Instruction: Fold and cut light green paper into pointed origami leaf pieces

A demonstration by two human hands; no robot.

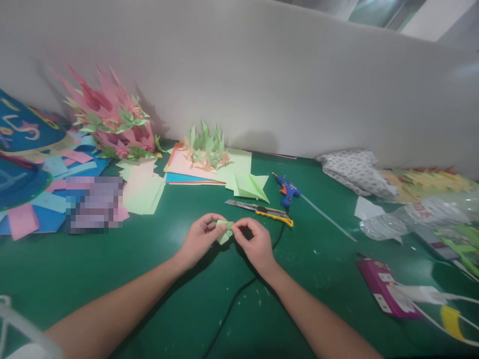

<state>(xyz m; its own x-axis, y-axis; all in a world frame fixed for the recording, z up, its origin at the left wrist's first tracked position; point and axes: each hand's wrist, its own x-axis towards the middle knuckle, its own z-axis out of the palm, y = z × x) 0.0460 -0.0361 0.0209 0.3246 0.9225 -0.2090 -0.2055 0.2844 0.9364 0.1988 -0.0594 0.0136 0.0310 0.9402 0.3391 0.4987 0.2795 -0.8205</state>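
A small folded piece of light green paper is held between both hands above the green table. My left hand pinches its left side between thumb and fingers. At its upper right edge, my right hand grips it with thumb and forefinger. Just beyond the hands lies a yellow-handled utility knife, its blade out to the left. A blue glue gun rests behind the knife, with a long glue stick in its back end. Folded green paper lies left of the glue gun.
A green and peach paper crown sits on colored sheets. Farther left stand a tall pink paper piece and blue hats. A plastic bottle and purple power strip are right. A black cord runs beneath my right arm.
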